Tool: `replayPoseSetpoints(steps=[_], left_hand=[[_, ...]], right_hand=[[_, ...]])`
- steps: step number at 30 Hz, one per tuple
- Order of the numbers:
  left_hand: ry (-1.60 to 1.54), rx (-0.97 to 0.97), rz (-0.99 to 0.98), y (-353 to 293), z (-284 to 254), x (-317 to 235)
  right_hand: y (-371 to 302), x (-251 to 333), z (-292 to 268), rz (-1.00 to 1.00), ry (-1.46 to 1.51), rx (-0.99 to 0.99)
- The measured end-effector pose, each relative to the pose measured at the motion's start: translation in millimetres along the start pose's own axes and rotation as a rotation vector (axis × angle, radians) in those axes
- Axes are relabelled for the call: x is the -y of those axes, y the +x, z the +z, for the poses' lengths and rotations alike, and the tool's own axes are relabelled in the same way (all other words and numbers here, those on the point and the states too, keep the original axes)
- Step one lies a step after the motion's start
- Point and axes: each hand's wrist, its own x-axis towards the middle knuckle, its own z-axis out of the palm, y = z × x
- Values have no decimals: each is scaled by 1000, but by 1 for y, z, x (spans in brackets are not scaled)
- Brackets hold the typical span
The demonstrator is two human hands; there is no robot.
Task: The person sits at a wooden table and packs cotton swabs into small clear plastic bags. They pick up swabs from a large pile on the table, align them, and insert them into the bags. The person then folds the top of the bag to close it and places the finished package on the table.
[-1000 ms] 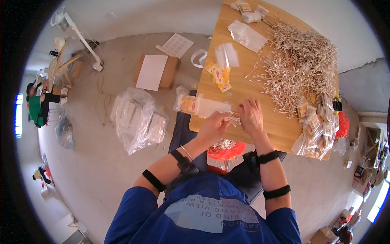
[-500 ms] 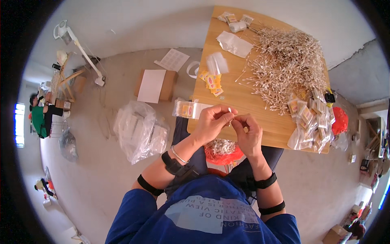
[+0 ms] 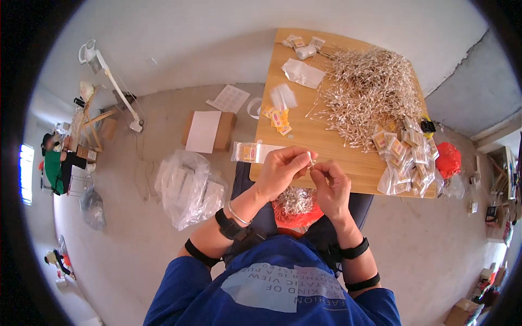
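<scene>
Over the near edge of the wooden table [image 3: 310, 125], my left hand [image 3: 285, 169] pinches a small white cotton swab [image 3: 310, 157] between thumb and fingertips. My right hand [image 3: 333, 185] meets it there, its thumb and fingers closed at the swab's lower end; whether more than one swab is held is too small to tell. Beyond my right hand spreads a large heap of loose cotton swabs [image 3: 370, 92]. Below the hands, a red bag [image 3: 296, 217] full of swabs rests between my legs. Left of my left hand lies a clear packet of swabs [image 3: 246, 152] with a yellow card.
Yellow cards [image 3: 280, 119] and clear plastic sleeves [image 3: 284, 96] lie on the table's left side. Filled swab packets [image 3: 410, 155] are piled at its right corner. On the floor stand a cardboard box [image 3: 224, 130] and a large clear bag [image 3: 190, 187]. Another person [image 3: 53, 168] sits far left.
The view has tilted, so the table sits lower in the picture. Both hands stay together at the swab, with only slight finger movement.
</scene>
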Motion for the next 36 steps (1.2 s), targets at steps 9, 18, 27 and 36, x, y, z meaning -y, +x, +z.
replayPoseSetpoints(steps=[9,18,27,36], left_hand=[[-83,19,81,-11,9,-4],[-52,53,55,-8,8,-4],[-76,96,-4,-7,1,-3],[-65,47,49,-5,6,-10]], right_hand=[[-9,-1,-3,84,194,14],[-11,2,-6,60,136,26],[-10,1,-9,75,267,126],[-10,-6,-5,75,332,115]])
